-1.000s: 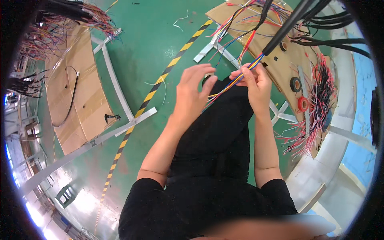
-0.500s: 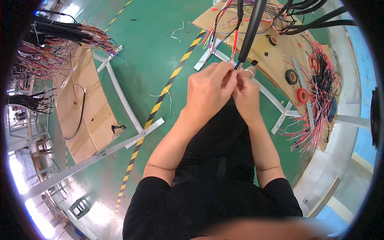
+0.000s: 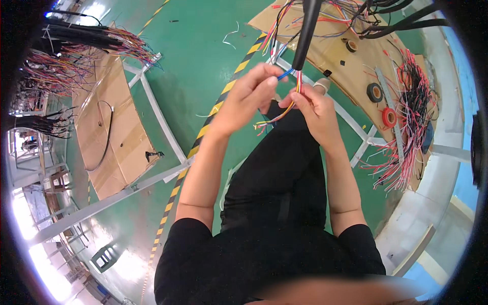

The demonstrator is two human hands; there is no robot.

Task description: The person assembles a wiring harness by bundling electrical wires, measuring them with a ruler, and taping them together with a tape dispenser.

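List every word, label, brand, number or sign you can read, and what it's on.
None readable.
Black cable sleeve and coloured wires: no legible print.
Metal ruler: any markings too small to read.
Yellow-and-black floor stripe: pattern only, no lettering visible.

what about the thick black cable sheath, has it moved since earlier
Yes: the black cable sheath swung left, its lower end now farther from the red tape roll.
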